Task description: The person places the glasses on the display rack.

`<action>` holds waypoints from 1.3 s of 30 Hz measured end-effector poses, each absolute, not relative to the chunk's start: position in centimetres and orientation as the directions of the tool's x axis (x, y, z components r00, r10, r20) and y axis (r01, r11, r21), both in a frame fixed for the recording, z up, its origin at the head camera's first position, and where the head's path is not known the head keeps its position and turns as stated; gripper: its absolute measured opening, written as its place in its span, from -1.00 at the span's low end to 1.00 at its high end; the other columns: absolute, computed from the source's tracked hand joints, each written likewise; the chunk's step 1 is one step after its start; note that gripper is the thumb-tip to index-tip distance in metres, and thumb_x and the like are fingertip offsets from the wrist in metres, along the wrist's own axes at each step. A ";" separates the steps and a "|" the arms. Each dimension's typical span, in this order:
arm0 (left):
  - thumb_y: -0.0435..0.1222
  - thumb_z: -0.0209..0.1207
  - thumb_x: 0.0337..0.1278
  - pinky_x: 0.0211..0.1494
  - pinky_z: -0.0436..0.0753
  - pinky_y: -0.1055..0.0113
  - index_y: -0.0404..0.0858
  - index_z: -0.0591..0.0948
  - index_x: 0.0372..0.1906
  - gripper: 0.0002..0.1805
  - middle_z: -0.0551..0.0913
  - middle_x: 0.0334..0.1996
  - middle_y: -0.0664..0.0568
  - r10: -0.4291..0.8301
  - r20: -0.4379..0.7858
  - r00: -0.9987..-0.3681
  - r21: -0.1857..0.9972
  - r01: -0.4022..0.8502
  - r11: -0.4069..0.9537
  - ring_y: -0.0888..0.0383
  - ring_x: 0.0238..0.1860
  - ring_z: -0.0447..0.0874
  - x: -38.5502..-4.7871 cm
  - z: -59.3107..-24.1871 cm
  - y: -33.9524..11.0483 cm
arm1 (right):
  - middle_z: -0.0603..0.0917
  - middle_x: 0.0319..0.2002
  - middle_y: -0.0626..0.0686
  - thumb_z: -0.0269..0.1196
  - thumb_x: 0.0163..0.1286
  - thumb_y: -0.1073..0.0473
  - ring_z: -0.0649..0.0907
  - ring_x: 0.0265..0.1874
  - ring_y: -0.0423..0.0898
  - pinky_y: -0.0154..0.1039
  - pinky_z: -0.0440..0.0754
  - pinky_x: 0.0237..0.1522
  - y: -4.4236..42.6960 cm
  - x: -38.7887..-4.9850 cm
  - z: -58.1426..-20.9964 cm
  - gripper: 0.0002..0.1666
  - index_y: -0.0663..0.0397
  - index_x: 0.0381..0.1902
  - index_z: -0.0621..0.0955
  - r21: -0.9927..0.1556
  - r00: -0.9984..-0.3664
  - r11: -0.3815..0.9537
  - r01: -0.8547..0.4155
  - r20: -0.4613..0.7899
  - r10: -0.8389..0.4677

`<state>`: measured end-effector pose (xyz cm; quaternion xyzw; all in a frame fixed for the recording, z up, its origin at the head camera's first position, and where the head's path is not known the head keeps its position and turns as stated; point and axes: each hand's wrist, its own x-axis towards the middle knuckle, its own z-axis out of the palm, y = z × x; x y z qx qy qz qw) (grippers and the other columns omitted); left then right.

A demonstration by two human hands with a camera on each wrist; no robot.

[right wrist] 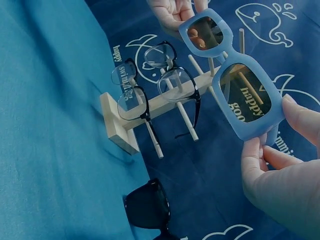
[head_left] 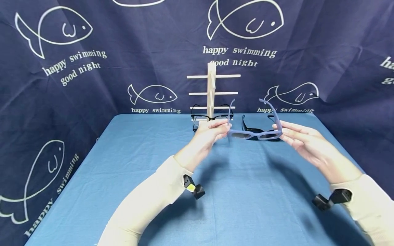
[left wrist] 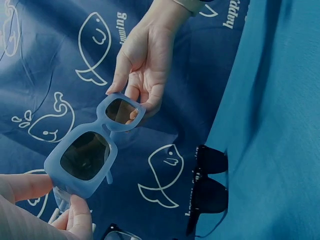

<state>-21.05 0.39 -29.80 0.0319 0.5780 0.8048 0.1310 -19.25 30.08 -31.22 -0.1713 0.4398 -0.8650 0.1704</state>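
Note:
Blue-framed sunglasses (head_left: 254, 134) with dark lenses hang in the air between both hands, temples pointing away toward the backdrop. My left hand (head_left: 205, 140) pinches one end of the frame, and my right hand (head_left: 307, 147) pinches the other end. In the left wrist view the blue sunglasses (left wrist: 85, 155) show their front, with thumb and fingers at each outer corner. Behind them a wooden rack (right wrist: 167, 102) with several rods carries two pairs of black-rimmed clear glasses on its lower rods; its upper rods hold nothing.
Black sunglasses (left wrist: 210, 182) lie on the blue tablecloth (head_left: 138, 212), right of the rack and partly behind the blue pair in the head view. A dark blue curtain (head_left: 160, 61) with white fish prints stands along the back and sides.

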 end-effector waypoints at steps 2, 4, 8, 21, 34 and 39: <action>-0.51 0.16 0.21 0.30 0.58 0.25 -0.46 0.52 0.19 -0.59 0.57 0.16 -0.28 0.245 -0.099 -0.964 0.940 -0.172 -0.296 0.09 0.05 0.64 -21.0 -29.5 0.3 | 0.68 0.04 0.20 -0.16 0.45 0.57 0.63 0.12 -0.15 -0.34 0.64 0.15 29.9 -19.3 -31.0 -0.53 0.30 0.09 0.61 -0.828 -0.886 -0.543 0.139 0.142 -0.443; -0.50 0.17 0.21 0.31 0.57 0.26 -0.45 0.52 0.19 -0.58 0.57 0.16 -0.27 0.246 -0.096 -0.964 0.943 -0.167 -0.288 0.03 0.13 0.61 -21.0 -29.3 0.1 | 0.69 0.04 0.19 -0.15 0.46 0.57 0.63 0.12 -0.16 -0.35 0.64 0.14 29.8 -19.4 -30.9 -0.53 0.29 0.08 0.61 -0.834 -0.886 -0.536 0.133 0.142 -0.441; -0.48 0.18 0.22 0.33 0.55 0.28 -0.45 0.51 0.20 -0.57 0.56 0.18 -0.26 0.252 -0.084 -0.964 0.944 -0.158 -0.289 -0.07 0.25 0.52 -21.0 -29.1 -0.3 | 0.69 0.04 0.19 -0.15 0.46 0.56 0.63 0.12 -0.15 -0.35 0.63 0.15 29.5 -19.4 -30.5 -0.54 0.30 0.09 0.61 -0.832 -0.882 -0.541 0.125 0.156 -0.444; -0.47 0.19 0.21 0.29 0.58 0.30 -0.44 0.53 0.18 -0.58 0.58 0.15 -0.27 0.199 -0.073 -0.977 0.941 -0.134 -0.312 0.12 0.02 0.64 -20.9 -28.4 -1.5 | 0.70 0.02 0.17 -0.13 0.46 0.55 0.64 0.09 -0.16 -0.35 0.66 0.11 28.1 -20.0 -29.7 -0.55 0.29 0.05 0.63 -0.839 -0.893 -0.530 0.122 0.140 -0.428; -0.47 0.17 0.23 0.28 0.60 0.31 -0.46 0.51 0.19 -0.58 0.56 0.17 -0.30 0.176 -0.032 -0.984 0.948 -0.086 -0.307 0.12 -0.01 0.65 -20.9 -28.2 -3.1 | 0.70 0.02 0.17 -0.10 0.46 0.54 0.65 0.08 -0.13 -0.34 0.66 0.11 26.4 -20.5 -28.9 -0.58 0.28 0.05 0.63 -0.841 -0.885 -0.529 0.115 0.155 -0.438; -0.46 0.17 0.24 0.28 0.59 0.34 -0.46 0.50 0.20 -0.58 0.56 0.17 -0.28 0.184 -0.038 -0.982 0.951 -0.092 -0.296 0.05 0.07 0.62 -20.9 -28.1 -3.7 | 0.70 0.00 0.19 -0.10 0.45 0.54 0.66 0.07 -0.12 -0.33 0.65 0.12 25.9 -20.6 -28.9 -0.59 0.31 0.04 0.63 -0.833 -0.881 -0.542 0.111 0.170 -0.442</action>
